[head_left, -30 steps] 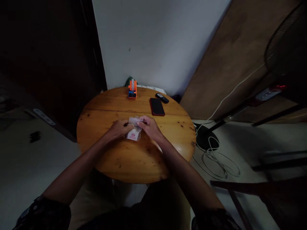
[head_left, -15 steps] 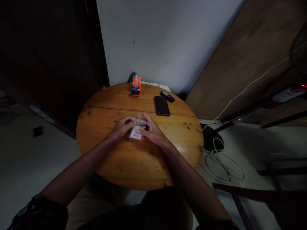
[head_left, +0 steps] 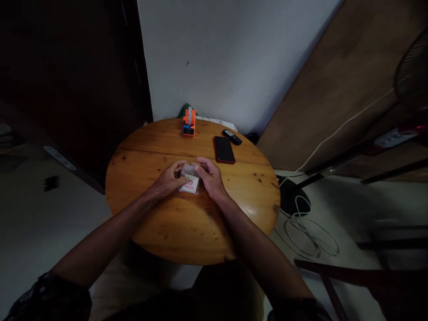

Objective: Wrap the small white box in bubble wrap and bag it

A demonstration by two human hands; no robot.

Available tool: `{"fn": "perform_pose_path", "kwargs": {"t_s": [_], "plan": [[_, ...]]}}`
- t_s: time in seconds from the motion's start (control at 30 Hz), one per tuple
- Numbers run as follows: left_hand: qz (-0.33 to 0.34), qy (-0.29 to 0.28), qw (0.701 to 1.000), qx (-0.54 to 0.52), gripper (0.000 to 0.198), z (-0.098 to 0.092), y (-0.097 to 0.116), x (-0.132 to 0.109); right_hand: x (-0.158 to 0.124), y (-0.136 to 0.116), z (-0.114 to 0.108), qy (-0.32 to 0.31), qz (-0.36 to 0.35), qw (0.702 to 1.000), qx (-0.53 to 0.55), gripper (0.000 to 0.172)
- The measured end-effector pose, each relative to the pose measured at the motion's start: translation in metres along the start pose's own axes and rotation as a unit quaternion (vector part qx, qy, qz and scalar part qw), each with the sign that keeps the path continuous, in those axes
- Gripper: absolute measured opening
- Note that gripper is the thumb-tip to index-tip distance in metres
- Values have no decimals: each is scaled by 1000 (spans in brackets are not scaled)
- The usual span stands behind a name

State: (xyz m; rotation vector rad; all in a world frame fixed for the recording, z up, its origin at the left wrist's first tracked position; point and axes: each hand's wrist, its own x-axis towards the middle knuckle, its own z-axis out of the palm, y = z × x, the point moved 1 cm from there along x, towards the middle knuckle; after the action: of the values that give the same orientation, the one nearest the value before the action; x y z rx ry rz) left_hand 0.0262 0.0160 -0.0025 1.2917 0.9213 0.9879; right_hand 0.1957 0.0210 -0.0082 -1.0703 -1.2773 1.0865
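Observation:
A small clear plastic packet (head_left: 190,184) with a white card and pinkish-red print inside is held near the middle of the table. My left hand (head_left: 170,180) grips its left side, the thumb lying over the white card and the fingers curled at the upper edge. On the other side, my right hand (head_left: 211,178) is closed at the packet's upper right corner, thumb and fingertips on the crinkled plastic. The fingertips behind the packet are hidden.
A round wooden table (head_left: 160,232) carries an orange and blue tape dispenser (head_left: 189,122), a dark phone in a red case (head_left: 224,150) and a black keypad handset (head_left: 232,137). To the right, a pale cable (head_left: 309,236) lies coiled on the floor beside a stand fan (head_left: 413,73).
My right thumb has moved up off the card to the packet's upper corner. My left thumb has slid down onto the white card. The camera view has shifted slightly.

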Motion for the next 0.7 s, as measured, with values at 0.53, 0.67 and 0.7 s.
{"fn": "perform_pose_path", "kwargs": {"t_s": [0.53, 0.67, 0.7], "plan": [[29, 16, 999, -6, 70, 0, -10, 5, 18, -13, 8, -8, -85, 995, -58, 32], [20, 24, 1000, 3, 71, 0, -9, 7, 13, -13, 7, -14, -92, 993, -67, 33], [20, 23, 1000, 5, 71, 0, -9, 7, 12, -13, 6, -19, -94, 993, -70, 33]]}}
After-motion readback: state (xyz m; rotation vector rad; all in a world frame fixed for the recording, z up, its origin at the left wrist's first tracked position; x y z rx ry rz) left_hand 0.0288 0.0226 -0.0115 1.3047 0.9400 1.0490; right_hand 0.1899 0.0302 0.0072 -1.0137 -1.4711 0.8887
